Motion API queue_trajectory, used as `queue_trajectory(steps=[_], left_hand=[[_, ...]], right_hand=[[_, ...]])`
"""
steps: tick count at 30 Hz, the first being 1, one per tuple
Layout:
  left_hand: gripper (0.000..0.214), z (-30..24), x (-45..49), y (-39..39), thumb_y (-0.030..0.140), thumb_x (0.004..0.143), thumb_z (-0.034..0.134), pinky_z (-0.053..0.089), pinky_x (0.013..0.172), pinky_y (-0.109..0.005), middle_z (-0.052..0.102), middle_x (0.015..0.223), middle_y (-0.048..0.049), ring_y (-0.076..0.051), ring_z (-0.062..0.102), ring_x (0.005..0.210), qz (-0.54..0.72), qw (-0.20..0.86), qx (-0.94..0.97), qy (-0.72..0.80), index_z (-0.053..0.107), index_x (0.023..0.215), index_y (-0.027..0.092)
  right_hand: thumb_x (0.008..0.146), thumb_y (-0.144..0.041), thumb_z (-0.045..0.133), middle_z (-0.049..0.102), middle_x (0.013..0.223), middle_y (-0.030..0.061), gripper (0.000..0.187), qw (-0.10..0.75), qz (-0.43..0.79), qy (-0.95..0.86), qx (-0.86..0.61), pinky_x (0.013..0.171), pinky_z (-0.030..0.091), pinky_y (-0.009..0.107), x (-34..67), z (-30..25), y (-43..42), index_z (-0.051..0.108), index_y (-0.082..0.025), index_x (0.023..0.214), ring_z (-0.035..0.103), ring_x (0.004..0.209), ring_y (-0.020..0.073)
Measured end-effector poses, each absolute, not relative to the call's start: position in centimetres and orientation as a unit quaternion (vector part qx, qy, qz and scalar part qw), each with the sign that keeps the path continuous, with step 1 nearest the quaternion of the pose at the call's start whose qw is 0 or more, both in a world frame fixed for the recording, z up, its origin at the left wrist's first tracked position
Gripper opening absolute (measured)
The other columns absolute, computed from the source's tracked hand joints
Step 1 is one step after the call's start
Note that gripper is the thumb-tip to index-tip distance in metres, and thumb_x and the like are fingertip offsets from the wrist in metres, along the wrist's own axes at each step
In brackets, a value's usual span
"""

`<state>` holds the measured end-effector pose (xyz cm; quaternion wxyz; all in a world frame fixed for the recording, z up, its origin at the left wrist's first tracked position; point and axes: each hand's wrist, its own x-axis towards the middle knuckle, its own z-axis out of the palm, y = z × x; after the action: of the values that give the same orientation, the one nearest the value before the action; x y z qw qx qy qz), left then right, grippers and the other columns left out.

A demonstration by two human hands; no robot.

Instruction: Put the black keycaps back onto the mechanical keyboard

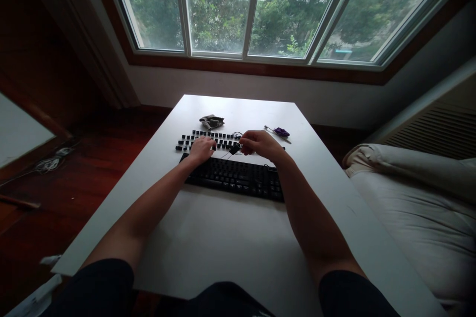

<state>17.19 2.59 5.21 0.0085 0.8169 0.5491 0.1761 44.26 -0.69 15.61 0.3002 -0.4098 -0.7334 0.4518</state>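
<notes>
On the white table [208,237], the black keyboard [238,175] lies within my easy reach. My left hand [202,149] half curls near loose keycaps [223,146], rowed seemingly to keep order, its hold unclear; my right hand [262,144] pinches a wire-ended black piece [234,149]

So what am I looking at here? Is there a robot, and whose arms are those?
No robot here, just a person's own two bare hands. The one picture comes from a camera worn on the person's head, looking forward and down, so the arms reach away from you. On the white table lies a black computer keyboard. Beyond it are rows of loose black keycaps, and farther back a crumpled grey cloth. The right hand holds a small black tool with thin wires. The left hand is at the keycaps; I can't tell whether it grips one.
</notes>
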Motion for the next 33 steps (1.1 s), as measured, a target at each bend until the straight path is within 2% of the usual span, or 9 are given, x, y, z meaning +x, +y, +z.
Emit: queue_trajectory(steps=[7,14,18,27,33], left_hand=[[0.02,4.3,17.1,3.1,0.022,0.08,0.066,0.039,0.093,-0.044,0.067,0.107,-0.0112,-0.032,0.05,0.112,0.138,-0.007,0.809,0.571,0.075,0.098,0.023],[0.022,4.2,16.8,3.5,0.023,0.079,0.067,0.038,0.096,-0.043,0.066,0.109,-0.0099,-0.031,0.048,0.113,0.143,0.019,0.798,0.585,0.075,0.099,0.025],[0.02,4.1,16.8,3.4,0.024,0.081,0.066,0.037,0.096,-0.045,0.065,0.11,-0.0104,-0.033,0.048,0.114,0.154,0.017,0.798,0.583,0.075,0.098,0.025],[0.02,4.3,17.1,3.1,0.022,0.082,0.065,0.036,0.098,-0.048,0.064,0.11,-0.0123,-0.034,0.047,0.115,0.167,0.017,0.8,0.576,0.076,0.099,0.024],[0.02,4.5,16.8,2.7,0.02,0.084,0.065,0.037,0.098,-0.046,0.065,0.112,-0.0112,-0.033,0.047,0.116,0.187,0.022,0.795,0.576,0.075,0.1,0.024]], right_hand=[[0.09,-0.038,0.065,0.075,0.071,0.0052,0.021,0.291,0.426,-0.745,-0.424,0.057,0.054,0.026,44.1,15.5,-0.8,0.069,-0.017,0.089,0.07,0.062,0.0154],[0.091,-0.029,0.061,0.071,0.063,-0.001,0.016,0.244,0.241,-0.812,-0.472,0.058,0.046,0.025,42.8,14.4,-0.9,0.071,-0.021,0.082,0.065,0.056,0.0137],[0.088,-0.027,0.065,0.071,0.064,0.0008,0.012,0.218,0.163,-0.829,-0.488,0.059,0.04,0.026,41.6,13.9,-1.1,0.073,-0.021,0.082,0.063,0.058,0.0155],[0.088,-0.027,0.066,0.071,0.067,-0.0003,0.012,0.228,0.189,-0.848,-0.439,0.061,0.037,0.024,40.2,13.6,-2.0,0.075,-0.021,0.084,0.061,0.061,0.0134],[0.087,-0.025,0.063,0.071,0.068,0.0003,0.014,0.247,0.173,-0.842,-0.448,0.062,0.038,0.025,40.3,13.8,-2.0,0.077,-0.021,0.088,0.061,0.062,0.0143]])
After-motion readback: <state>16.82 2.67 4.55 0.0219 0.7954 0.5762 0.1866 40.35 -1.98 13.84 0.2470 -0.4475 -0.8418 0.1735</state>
